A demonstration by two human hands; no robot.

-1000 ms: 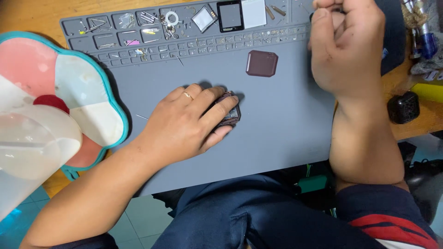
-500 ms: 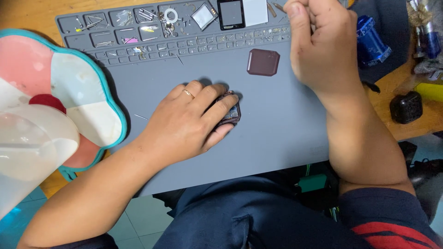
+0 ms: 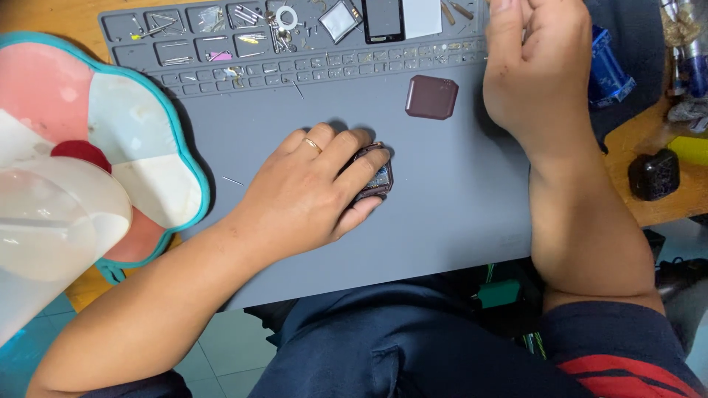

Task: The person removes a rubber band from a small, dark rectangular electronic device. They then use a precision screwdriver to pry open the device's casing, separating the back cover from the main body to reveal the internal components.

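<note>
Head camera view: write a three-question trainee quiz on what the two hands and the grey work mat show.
1. True or false: the left hand presses a small dark rounded-square device with its inner parts exposed onto the grey silicone work mat.
2. Which thing lies loose between the two hands? A: a dark maroon rounded-square cover; B: a yellow screwdriver; C: a coil of red wire.
3. Fill in: the right hand is raised near the mat's far ____ corner, as the person sees it.

Key: 1 true. 2 A. 3 right. Whether the right hand grips anything cannot be told; its fingertips run off the top edge of the picture.
</note>
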